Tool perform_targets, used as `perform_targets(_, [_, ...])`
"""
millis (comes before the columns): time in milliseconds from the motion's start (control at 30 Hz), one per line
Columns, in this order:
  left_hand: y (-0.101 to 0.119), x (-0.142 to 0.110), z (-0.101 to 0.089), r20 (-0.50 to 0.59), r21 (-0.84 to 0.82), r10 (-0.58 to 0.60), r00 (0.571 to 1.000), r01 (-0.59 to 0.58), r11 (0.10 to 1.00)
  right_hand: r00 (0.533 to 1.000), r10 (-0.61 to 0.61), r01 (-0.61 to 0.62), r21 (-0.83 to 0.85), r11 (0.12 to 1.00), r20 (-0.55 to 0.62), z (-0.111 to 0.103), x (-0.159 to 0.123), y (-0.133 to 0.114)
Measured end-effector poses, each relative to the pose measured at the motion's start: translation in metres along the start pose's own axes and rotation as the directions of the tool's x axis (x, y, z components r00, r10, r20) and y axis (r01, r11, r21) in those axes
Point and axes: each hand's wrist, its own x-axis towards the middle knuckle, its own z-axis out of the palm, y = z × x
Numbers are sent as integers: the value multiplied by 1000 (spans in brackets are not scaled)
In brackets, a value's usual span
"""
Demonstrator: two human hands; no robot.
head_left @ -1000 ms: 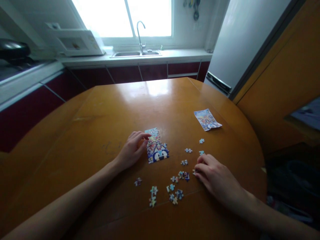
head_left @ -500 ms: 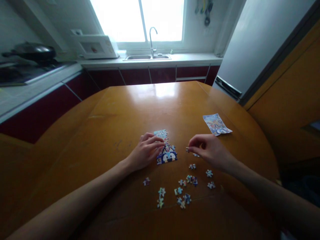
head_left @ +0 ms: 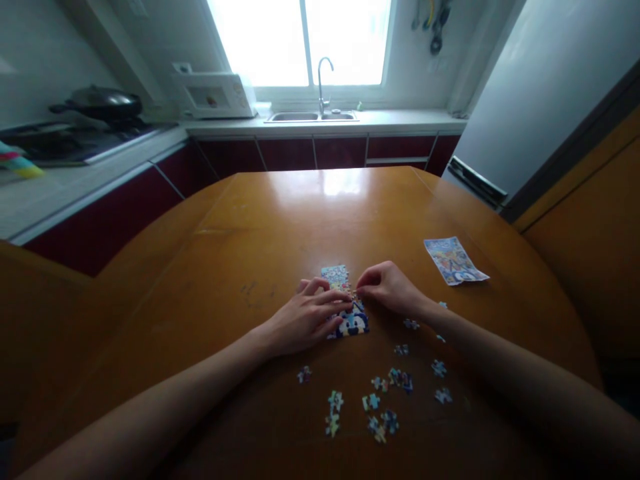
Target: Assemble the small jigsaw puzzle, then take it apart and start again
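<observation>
A partly joined jigsaw puzzle [head_left: 354, 325], showing a blue dog-like face at its near end, lies on the wooden table. Across its middle rests my left hand [head_left: 313, 313], fingers stretched out flat and covering part of the picture. My right hand [head_left: 387, 288] pinches a small puzzle piece [head_left: 355, 294] at the puzzle's right edge; the fingers partly hide it, and I cannot tell whether it is fitted in. Several loose pieces lie nearer to me, among them a purplish piece [head_left: 304, 375], a bluish piece [head_left: 439, 368] and a pale piece [head_left: 443, 395].
A creased picture sheet [head_left: 456, 260] lies on the table [head_left: 280, 227] to the right. Beyond the table stand a counter with a sink [head_left: 313, 117], a white microwave [head_left: 215, 97] and a stove with a dark pan [head_left: 103, 103]. A fridge [head_left: 540, 100] is at the right.
My right hand has picked up a puzzle piece from the loose ones on the right and carried it left to the puzzle's edge. My left hand has spread further over the puzzle. The view has shifted left.
</observation>
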Motion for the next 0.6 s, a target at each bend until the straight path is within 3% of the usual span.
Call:
perform_targets(233, [-1,0,3,12,-5,-13,1000,13,1000,999,-41,40,36,999,34,4,3,9])
perform_targets(600, [-2,0,5,-5,-31,-19,1000,19,999,996,-82,85,-184,979,22,6,4,10])
